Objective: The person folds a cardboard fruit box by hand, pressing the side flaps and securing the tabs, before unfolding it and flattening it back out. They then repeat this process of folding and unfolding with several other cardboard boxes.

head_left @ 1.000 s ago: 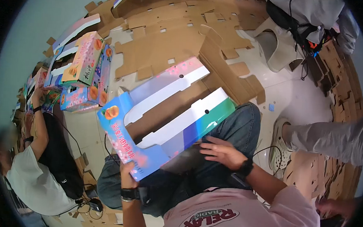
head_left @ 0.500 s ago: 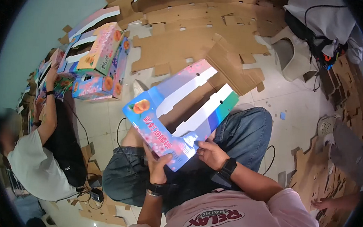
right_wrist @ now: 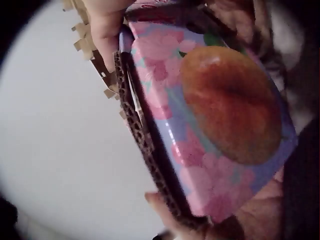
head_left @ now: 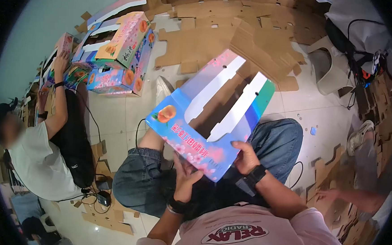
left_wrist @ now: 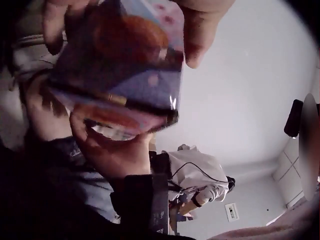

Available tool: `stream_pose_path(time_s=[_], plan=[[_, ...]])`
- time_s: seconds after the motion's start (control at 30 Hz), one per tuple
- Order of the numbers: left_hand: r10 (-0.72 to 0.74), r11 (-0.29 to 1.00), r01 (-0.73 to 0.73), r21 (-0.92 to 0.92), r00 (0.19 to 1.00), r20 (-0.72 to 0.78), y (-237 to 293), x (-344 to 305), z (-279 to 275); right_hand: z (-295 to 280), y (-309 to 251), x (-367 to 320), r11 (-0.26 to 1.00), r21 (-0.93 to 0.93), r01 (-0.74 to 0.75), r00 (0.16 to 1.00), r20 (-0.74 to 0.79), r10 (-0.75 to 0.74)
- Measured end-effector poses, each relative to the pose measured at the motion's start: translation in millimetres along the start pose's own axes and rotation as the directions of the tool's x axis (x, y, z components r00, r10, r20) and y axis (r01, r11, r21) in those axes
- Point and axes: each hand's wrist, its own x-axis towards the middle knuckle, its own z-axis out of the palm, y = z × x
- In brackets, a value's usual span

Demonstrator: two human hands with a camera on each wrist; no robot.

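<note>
Holding a printed cardboard box [head_left: 236,109] above the lap in blue jeans [head_left: 277,143], in the middle of the head view. With the right hand [head_left: 249,161], pinching the box by its edge at half past four, with the thumb on the upper side. With the left hand [head_left: 184,181], touching the box near half past six, with fingers spread and not curled around it. Directing the long axis from 7 o'clock to 1 o'clock, with the lettered end panel [head_left: 188,144] turned toward 7 and the cut opening upward. Reaching in with the right forearm [head_left: 283,195] from 4 o'clock, pointing toward 10; with the left forearm [head_left: 165,226] from 7 o'clock, pointing toward 1.
</note>
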Motion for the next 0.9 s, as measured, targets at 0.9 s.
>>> stream_pose_path(time_s=[0.9], plan=[[-0.164, 0.984, 0.170, 0.057, 0.981, -0.100, 23.5, 39.8, -15.0, -51.4, -46.8, -50.0, 0.920, -0.216, -0.326, 0.941, 0.021, 0.338]])
